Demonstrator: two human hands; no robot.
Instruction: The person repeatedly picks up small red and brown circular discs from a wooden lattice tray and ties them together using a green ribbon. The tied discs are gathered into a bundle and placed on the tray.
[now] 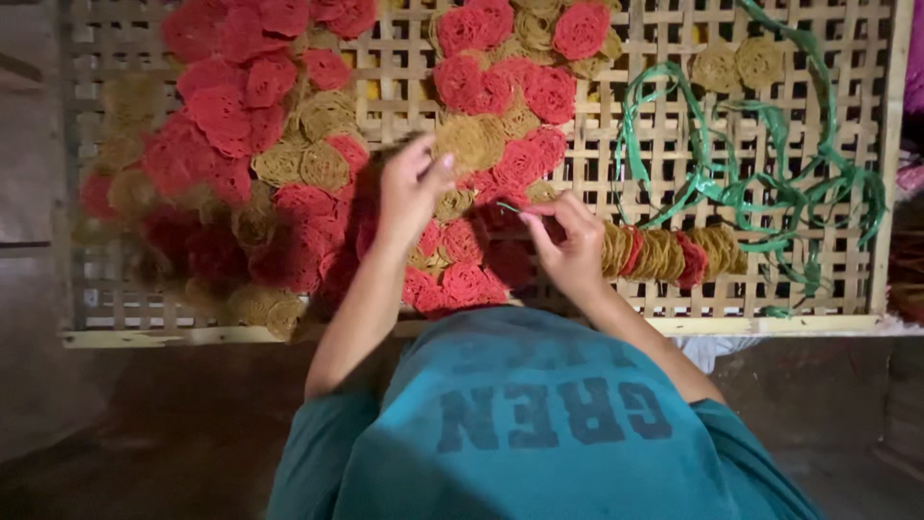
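Hands meet over the middle of a woven bamboo tray [871,183] that is covered with flat lacy rounds in red and tan. The left hand [409,193] is raised, its fingers pressed together in a pinch on a tan round [465,143] at about one o'clock from the palm; lifting it clear of the heap would leave its centre free for threading, I judge. The right hand [568,241] sits at four o'clock from the left, fingers closed around the end of a thin green strip [508,207], whose tip pokes out toward ten o'clock, aimed at the lifted round. Whether the tip touches the round I cannot tell.

A row of strung rounds [674,253] runs off at three o'clock from the right hand, lying on the tray packed face to face, tan with a few red ones between. Holding the free end high probably keeps those from sliding back off.

Loose green strips [770,188] lie tangled at the tray's two o'clock corner, near but apart from the row. The loose red and tan rounds [241,125] are piled from nine to twelve o'clock, just beside the left hand.
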